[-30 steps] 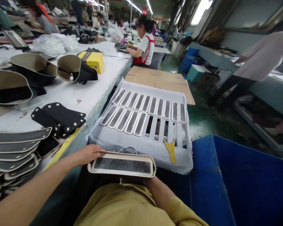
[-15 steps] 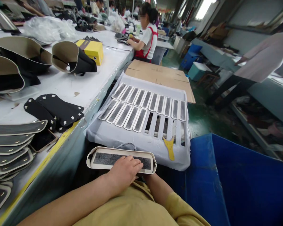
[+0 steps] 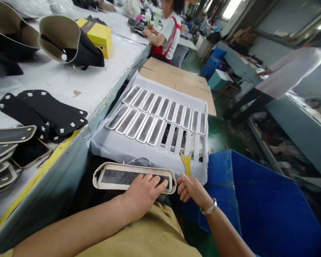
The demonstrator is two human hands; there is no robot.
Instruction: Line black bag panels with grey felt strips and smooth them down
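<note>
Across my lap stands a long cream-edged piece [image 3: 97, 182], like the bottom of a bag, with a dark grey strip panel [image 3: 117, 177] framed in cream on its upper face. My left hand [image 3: 146, 192] lies on the panel's right half, fingers stretched flat over it. Just off the piece's right end is my right hand [image 3: 189, 189], its fingers loosely bent and nothing visible in them; whether a fingertip touches the edge I cannot tell. Right above that hand, a yellow forked tool [image 3: 186, 163] lies on the grey cloth-covered board [image 3: 117, 145].
Two rows of grey panels [image 3: 143, 127] lie on the board, beside open slots. Cardboard [image 3: 176, 75] is behind it. At right stands a blue bin [image 3: 270, 200]. The left table [image 3: 101, 92] holds black pieces [image 3: 48, 110], a yellow box [image 3: 101, 37] and bag bodies [image 3: 69, 43]. Two people work nearby.
My right hand has come out from under the bag piece to its right end, near the yellow tool. My left hand stays on the panel. The view has shifted slightly.
</note>
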